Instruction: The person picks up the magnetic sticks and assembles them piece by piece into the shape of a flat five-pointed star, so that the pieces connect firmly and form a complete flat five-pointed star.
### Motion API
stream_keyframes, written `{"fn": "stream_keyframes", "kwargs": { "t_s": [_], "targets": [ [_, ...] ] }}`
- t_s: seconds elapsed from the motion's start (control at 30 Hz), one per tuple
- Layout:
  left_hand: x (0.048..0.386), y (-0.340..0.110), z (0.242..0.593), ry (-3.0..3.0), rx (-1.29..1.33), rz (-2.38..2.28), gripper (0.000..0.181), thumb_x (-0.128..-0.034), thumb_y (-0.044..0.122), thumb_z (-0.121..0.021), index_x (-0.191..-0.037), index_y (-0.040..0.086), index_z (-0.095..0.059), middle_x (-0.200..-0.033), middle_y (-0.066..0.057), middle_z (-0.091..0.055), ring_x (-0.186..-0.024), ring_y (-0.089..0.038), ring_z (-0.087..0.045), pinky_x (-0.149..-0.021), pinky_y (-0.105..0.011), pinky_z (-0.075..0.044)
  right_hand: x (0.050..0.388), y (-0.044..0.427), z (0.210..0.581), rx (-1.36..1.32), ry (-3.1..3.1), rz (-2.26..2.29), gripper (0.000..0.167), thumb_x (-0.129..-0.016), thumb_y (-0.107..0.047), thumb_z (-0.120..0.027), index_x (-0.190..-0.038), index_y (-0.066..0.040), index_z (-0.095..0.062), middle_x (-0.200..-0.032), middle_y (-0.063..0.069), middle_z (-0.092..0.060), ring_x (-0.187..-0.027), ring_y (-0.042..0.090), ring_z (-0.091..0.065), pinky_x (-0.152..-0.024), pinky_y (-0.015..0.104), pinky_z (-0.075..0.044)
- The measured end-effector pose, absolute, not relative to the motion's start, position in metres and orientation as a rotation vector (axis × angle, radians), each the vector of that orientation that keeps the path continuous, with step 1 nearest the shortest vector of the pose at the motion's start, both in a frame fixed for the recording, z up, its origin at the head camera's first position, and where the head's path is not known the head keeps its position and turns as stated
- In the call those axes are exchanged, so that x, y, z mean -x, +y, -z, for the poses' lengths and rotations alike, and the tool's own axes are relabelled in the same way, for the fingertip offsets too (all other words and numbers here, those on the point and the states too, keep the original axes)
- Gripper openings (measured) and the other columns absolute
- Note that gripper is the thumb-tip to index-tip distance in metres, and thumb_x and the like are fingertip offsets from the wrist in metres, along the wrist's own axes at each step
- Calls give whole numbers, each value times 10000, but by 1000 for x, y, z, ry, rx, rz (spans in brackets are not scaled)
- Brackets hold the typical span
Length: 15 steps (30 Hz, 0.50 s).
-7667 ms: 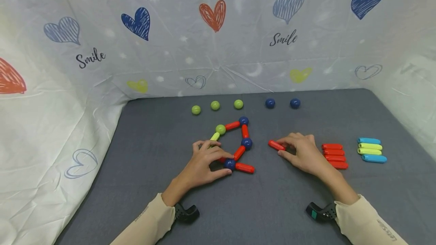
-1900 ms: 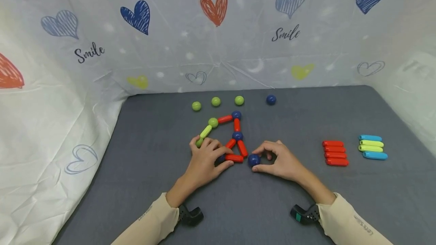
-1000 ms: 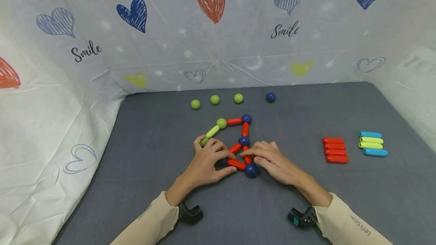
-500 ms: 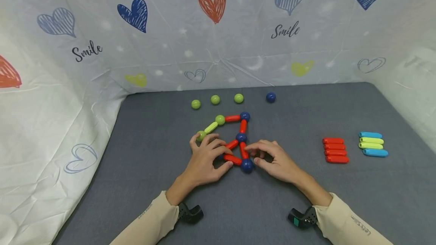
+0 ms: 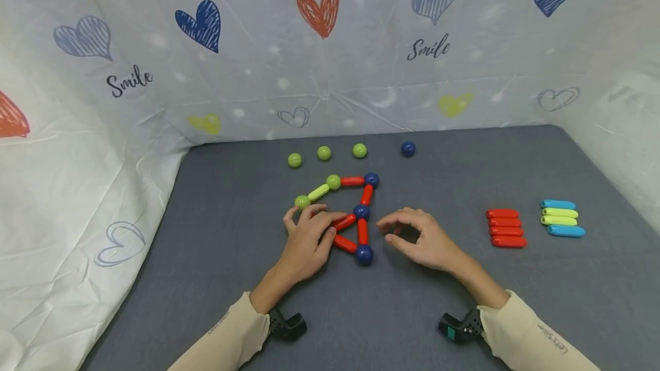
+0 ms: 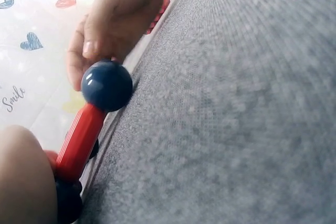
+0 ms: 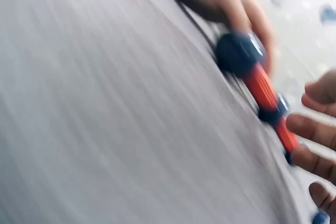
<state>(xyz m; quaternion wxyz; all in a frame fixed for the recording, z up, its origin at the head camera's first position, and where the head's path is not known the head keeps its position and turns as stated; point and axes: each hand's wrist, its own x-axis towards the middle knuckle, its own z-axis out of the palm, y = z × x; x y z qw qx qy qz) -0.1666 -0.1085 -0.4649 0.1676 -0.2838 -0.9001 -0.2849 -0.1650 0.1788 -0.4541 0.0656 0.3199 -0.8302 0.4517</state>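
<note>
A shape of magnetic rods and balls lies on the dark cloth. At its lower left my left hand (image 5: 305, 244) has thumb and fingers round a blue ball (image 6: 69, 203), mostly hidden in the head view. Its index finger lies along a red rod (image 5: 344, 222), and other fingers reach near a green ball (image 5: 302, 203). A second red rod (image 5: 345, 243) runs to the lower blue ball (image 5: 364, 255), from which an upright red rod (image 5: 363, 232) meets the middle blue ball (image 5: 361, 211). My right hand (image 5: 425, 239) is just right of the shape, fingers loosely bent, holding nothing.
Loose green balls (image 5: 323, 153) and one blue ball (image 5: 408, 149) stand in a row at the back. Stacked red rods (image 5: 506, 228) lie to the right, beside blue and yellow-green rods (image 5: 560, 212). A printed white curtain (image 5: 247, 50) hangs behind.
A blue ball from the back row now joins two red rods at the lower corner. My right hand has let go and drawn back right; the lower corner has shifted slightly left.
</note>
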Motion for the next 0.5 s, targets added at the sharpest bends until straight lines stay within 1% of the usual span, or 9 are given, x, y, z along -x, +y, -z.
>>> {"fn": "stream_keyframes", "kwargs": {
  "t_s": [0.1, 0.23, 0.4, 0.5],
  "targets": [
    [167, -108, 465, -2567, 768, 831, 335, -998, 110, -538, -1264, 222, -708, -1209, 53, -732, -1302, -249, -511, -1106, -717, -86, 172, 203, 437, -888, -2612, -1161, 276, -888, -128, -783, -1161, -144, -752, -1087, -13, -746, -935, 135, -633, -865, 376, -334],
    [167, -108, 464, -2581, 731, 857, 345, -999, 99, -522, -1261, 217, -713, -1191, 38, -739, -1316, -259, -498, -1108, -720, -81, 180, 250, 415, -789, -2754, -880, 285, -892, -137, -779, -1176, -138, -753, -1088, 34, -731, -978, 221, -583, -819, 393, -239],
    [166, -107, 463, -2599, 697, 889, 346, -1004, 84, -505, -1250, 206, -715, -1198, 33, -739, -1355, -277, -474, -1109, -707, -84, 181, 311, 400, -531, -2952, -617, 217, -923, -186, -743, -1137, -158, -769, -1092, 74, -723, -961, 260, -550, -756, 415, -206],
    [166, -107, 464, -2600, 670, 899, 347, -1004, 71, -500, -1237, 201, -721, -1199, 34, -740, -1365, -284, -466, -1105, -700, -87, 182, 338, 401, -429, -3063, -548, 201, -929, -228, -729, -1111, -162, -782, -1124, 120, -732, -972, 303, -580, -726, 420, -198]
  ]
}}
